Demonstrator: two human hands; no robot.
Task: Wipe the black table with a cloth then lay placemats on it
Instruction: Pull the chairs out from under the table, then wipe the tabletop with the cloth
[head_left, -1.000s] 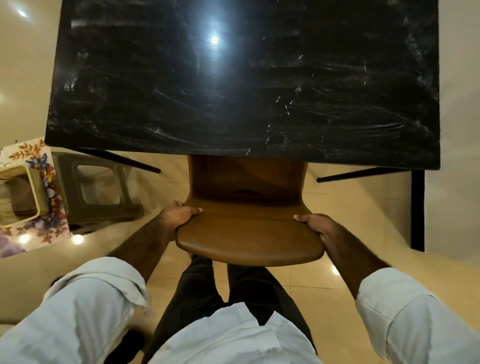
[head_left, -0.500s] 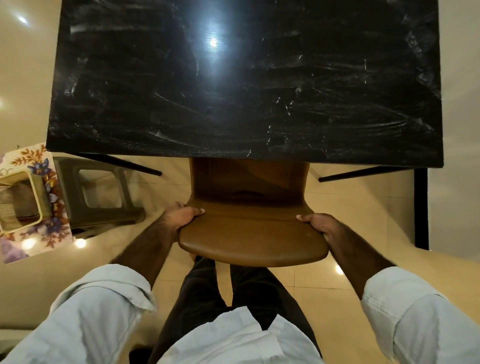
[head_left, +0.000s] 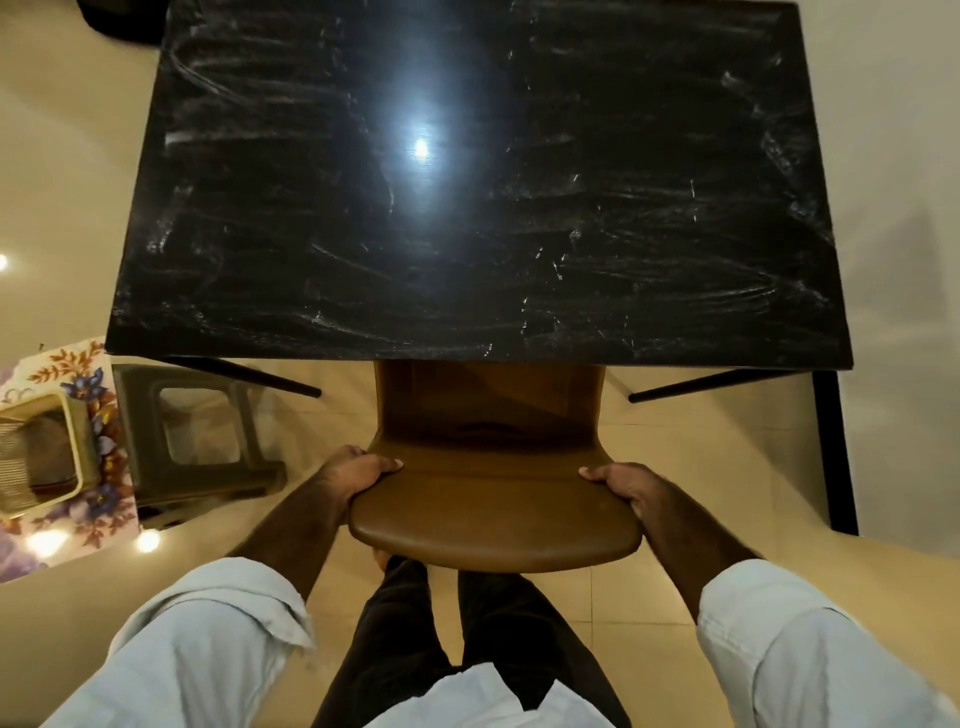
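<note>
The black table (head_left: 571, 208) fills the upper part of the view, its glossy top streaked with whitish smears and a lamp glare. A brown chair (head_left: 493, 509) stands at the table's near edge, its seat partly under the top. My left hand (head_left: 358, 470) grips the left side of the chair's backrest. My right hand (head_left: 626, 486) grips the right side. No cloth or placemat shows in view.
A dark plastic stool (head_left: 197, 441) stands on the tiled floor left of the chair. A floral-patterned surface with a beige basket (head_left: 47, 457) lies at the far left. Black table legs (head_left: 836, 452) run down at the right.
The view has shifted slightly, showing more of the table's far edge. Both hands keep their grip on the chair's backrest, and the chair sits a little farther from me.
</note>
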